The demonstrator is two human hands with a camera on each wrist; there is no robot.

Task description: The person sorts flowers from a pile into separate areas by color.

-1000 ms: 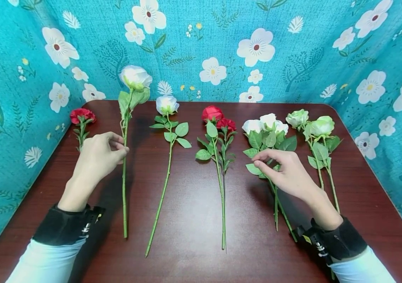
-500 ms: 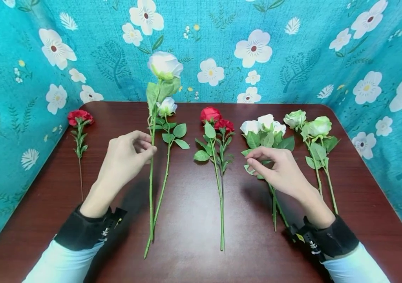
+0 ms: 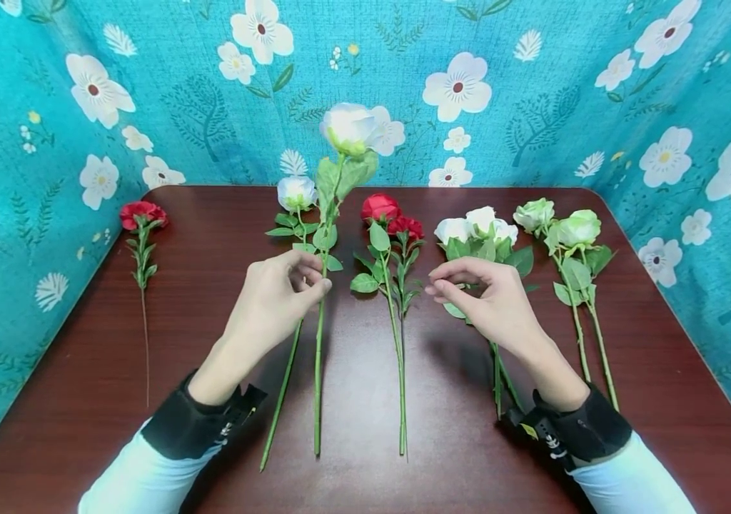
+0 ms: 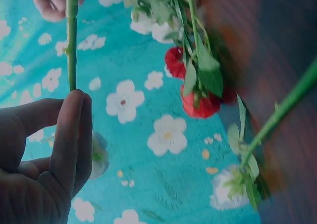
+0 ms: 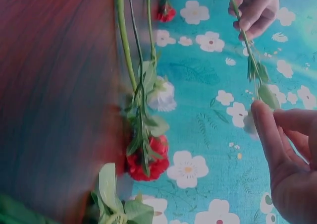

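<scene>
The left hand (image 3: pixel 278 293) pinches the long green stem of a white artificial rose (image 3: pixel 348 128) between thumb and fingertips, about midway up the stem. The stem stands nearly upright, its long axis running from the foot near the worktop's front up to the bloom, which rises in front of the backdrop and leans slightly to the right. In the left wrist view the fingers (image 4: pixel 69 140) close on the stem from one side.

The right hand (image 3: pixel 490 300) hovers to the right of that stem, fingers loosely curled with fingertips drawn near each other, holding nothing; it sits just above the leaves of a bunch of white roses (image 3: pixel 477 228) lying flat. Between the two hands lies a pair of red roses (image 3: pixel 394 218). The left hand is on the held flower; the right is near but apart.

On the dark reddish-brown wooden worktop (image 3: pixel 365 464) also lie a smaller white rose (image 3: pixel 296 191) just left of the held stem, a single red carnation-like flower (image 3: pixel 140 214) at far left, and two pale green roses (image 3: pixel 565 225) at far right, all with stems pointing toward the person. A turquoise cloth with white flower print (image 3: pixel 532 93) encloses the worktop on three sides.
</scene>
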